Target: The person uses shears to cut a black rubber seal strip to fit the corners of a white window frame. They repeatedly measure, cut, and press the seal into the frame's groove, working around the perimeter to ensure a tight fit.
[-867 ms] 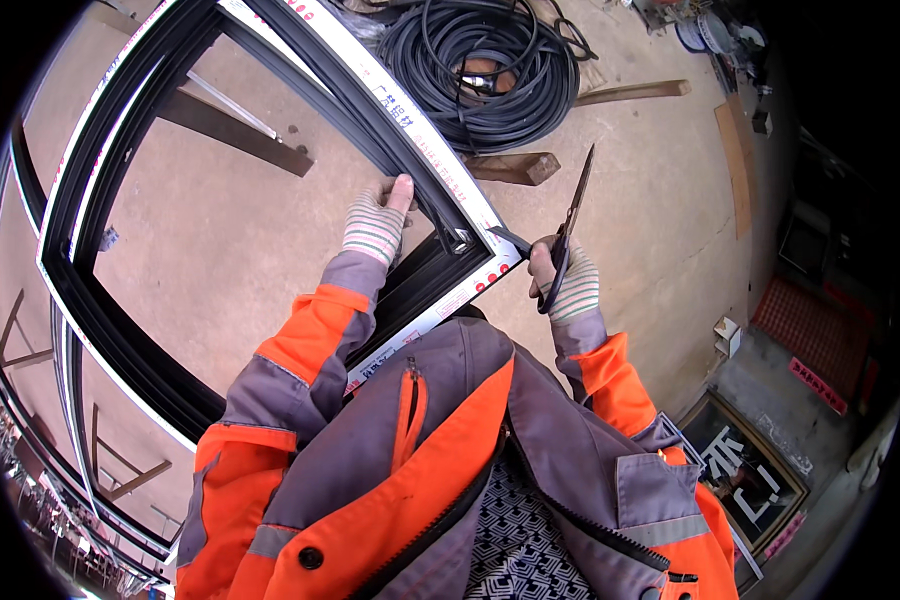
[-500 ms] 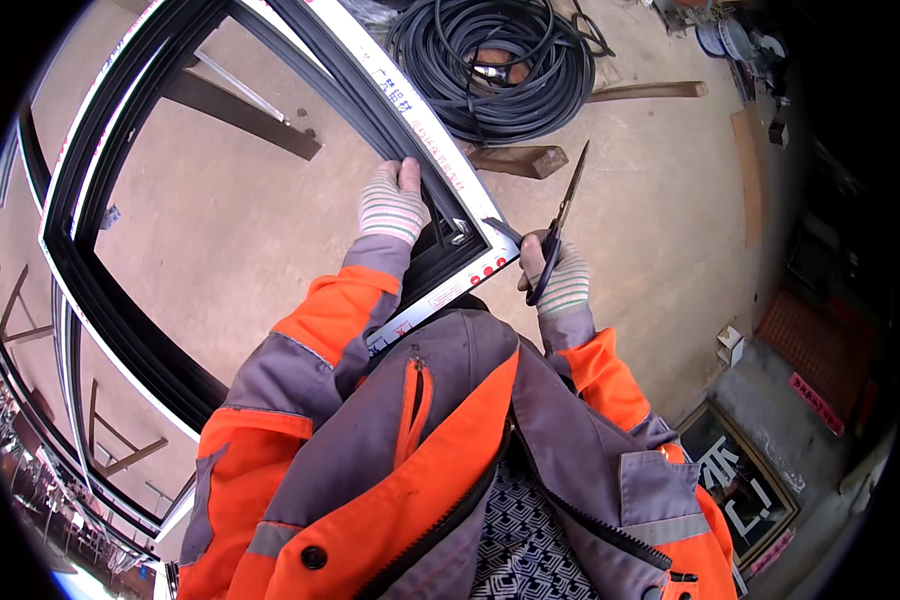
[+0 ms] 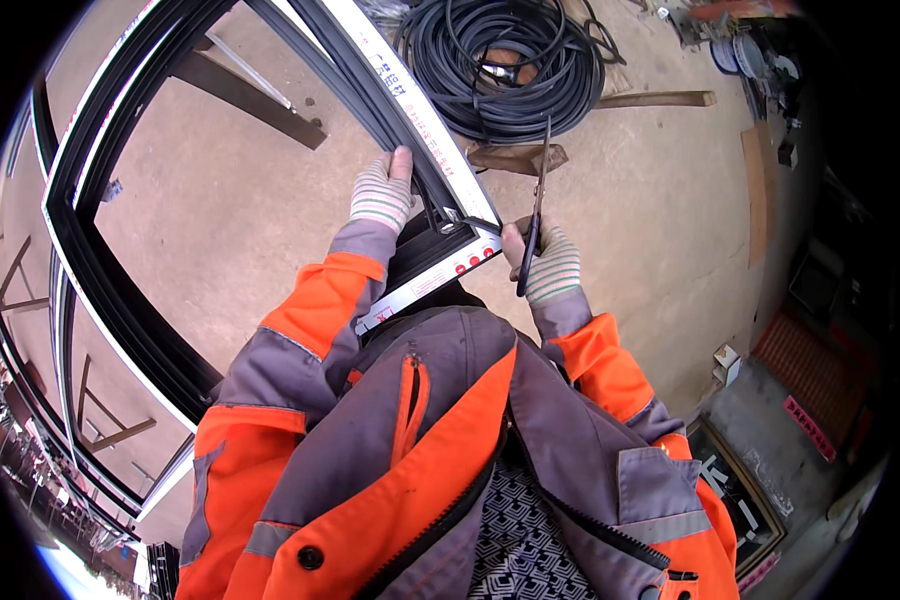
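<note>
A black window frame with white film on its face lies slanted before me, one corner close to my body. My left hand, in a striped knit glove with bare fingertips, is closed on the inner edge of its right side; some fingers are hidden behind the bar. My right hand, gloved alike, sits just outside the near corner. Scissors are held in it, blades pointing away from me. Its thumb and finger also pinch the end of a black rubber strip, which crosses the corner from the frame's inner channel.
A large coil of black rubber strip lies beyond the frame. Near it are a wooden block and a wooden stick. A long dark bar shows through the frame's opening. More frames stand at left.
The scissors have swung more upright, blades pointing away. My right hand has shifted slightly left, and the strip end now lies closer across the corner. My left hand keeps its hold.
</note>
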`<state>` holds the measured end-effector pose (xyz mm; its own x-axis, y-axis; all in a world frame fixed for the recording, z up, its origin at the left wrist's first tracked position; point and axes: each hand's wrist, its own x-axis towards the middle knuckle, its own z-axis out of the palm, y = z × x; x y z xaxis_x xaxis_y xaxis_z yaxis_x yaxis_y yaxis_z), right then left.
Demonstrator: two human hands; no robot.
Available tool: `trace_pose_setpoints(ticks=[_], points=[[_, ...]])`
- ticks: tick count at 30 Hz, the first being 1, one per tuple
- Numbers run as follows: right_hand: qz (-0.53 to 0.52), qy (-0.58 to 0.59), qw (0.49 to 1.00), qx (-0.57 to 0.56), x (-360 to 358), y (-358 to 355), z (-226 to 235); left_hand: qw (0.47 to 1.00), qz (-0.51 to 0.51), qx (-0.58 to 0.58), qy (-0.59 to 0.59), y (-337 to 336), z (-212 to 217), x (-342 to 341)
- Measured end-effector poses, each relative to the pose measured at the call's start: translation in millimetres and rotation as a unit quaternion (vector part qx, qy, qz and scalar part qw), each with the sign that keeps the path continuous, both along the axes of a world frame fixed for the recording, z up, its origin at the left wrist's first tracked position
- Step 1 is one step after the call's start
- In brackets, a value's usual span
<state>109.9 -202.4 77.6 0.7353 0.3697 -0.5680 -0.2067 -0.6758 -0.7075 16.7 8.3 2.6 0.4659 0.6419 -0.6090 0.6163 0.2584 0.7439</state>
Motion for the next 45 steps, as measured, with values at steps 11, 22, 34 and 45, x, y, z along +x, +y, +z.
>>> trace_pose_setpoints(ticks=[11,22,34,45], points=[[0.031,0.008,0.999,-0.004,6,1,-2,0.98,-0.048,0.176,0.074,-21,-1,-4],[0.037,0.004,0.999,0.009,7,0,-10,0.997,-0.072,-0.03,-0.024,-20,3,-14],[0.041,0.017,0.999,0.013,10,2,-6,0.995,-0.072,-0.064,-0.039,-21,4,-17],[0.05,0.009,0.998,0.023,10,1,-9,0.991,-0.132,0.007,0.008,-23,5,-19]])
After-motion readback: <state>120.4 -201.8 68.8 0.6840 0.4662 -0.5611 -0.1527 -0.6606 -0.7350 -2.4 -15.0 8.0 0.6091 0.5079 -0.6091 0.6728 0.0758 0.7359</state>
